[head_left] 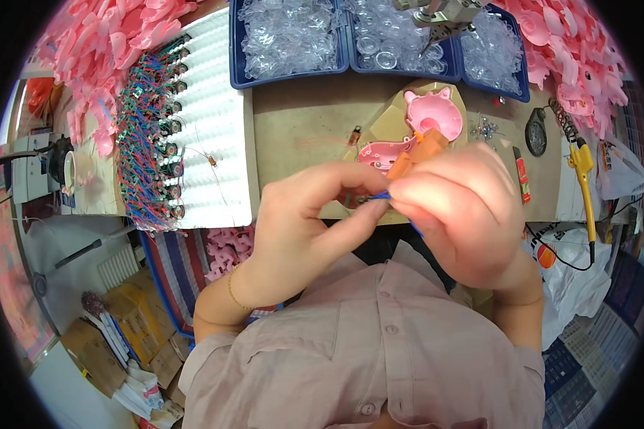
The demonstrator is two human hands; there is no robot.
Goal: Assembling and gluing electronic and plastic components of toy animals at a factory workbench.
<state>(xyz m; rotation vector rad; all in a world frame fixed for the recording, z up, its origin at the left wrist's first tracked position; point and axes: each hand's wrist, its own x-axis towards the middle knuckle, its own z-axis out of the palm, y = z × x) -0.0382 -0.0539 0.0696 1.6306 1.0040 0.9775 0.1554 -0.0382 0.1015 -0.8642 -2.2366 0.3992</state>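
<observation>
My left hand point(304, 225) and my right hand point(469, 207) meet in front of my chest, at the table's near edge. Between their fingertips runs a thin blue wire point(381, 194), pinched from both sides. A small part sits behind the left fingers, too covered to make out. Just beyond the hands lie a pink animal-shaped shell half point(434, 114) with small ears and a second pink shell piece point(385, 154). An orange block point(422, 150) rests against them, partly behind my right hand.
Blue bins point(291, 79) of clear plastic parts line the back under a metal machine head point(440, 18). Left, a white ribbed tray point(218, 114) carries wired components point(147, 136). Pink parts point(114, 43) pile up at both sides. A yellow-handled tool point(582, 168) hangs right, near a red cutter point(522, 175).
</observation>
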